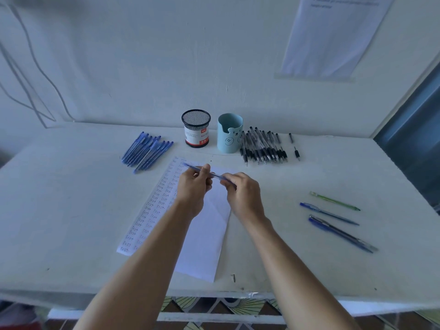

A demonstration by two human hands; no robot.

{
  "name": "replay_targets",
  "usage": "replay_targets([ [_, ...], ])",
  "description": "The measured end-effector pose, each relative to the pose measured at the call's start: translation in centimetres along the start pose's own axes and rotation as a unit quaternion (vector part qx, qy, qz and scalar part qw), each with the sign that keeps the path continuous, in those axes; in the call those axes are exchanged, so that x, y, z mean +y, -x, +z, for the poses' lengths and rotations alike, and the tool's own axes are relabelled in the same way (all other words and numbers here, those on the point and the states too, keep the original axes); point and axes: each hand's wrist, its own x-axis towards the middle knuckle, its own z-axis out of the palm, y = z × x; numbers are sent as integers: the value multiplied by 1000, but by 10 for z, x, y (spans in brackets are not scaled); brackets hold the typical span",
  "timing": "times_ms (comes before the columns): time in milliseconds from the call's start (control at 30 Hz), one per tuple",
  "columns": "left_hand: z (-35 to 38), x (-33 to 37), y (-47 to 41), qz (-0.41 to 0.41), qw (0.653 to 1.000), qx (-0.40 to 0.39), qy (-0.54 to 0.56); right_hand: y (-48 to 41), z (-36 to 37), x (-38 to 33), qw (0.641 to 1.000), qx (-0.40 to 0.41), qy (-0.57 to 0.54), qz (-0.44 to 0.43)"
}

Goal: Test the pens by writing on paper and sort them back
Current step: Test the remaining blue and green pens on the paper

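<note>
The blue pen shows only its upper-left end and a short stretch between the hands. The rest lies under the fingers of the left hand and right hand, so its tip cannot be made out. The left forearm and both hands cover the middle of the paper and part of its written columns, while at upper right the wall notice is cut by the top edge, its print too blurred to read.
</note>
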Motion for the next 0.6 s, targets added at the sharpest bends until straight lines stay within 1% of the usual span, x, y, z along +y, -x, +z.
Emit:
replay_targets([
  [200, 2, -2, -1, -41, 999, 28, -2, 7, 8, 2, 998, 11, 49, -23],
  [367, 2, -3, 0, -62, 997, 46, -8, 8, 8, 4, 996, -3, 77, -39],
  [600, 8, -4, 0, -82, 993, 80, -10, 9, 11, 8, 995, 20, 87, -54],
])
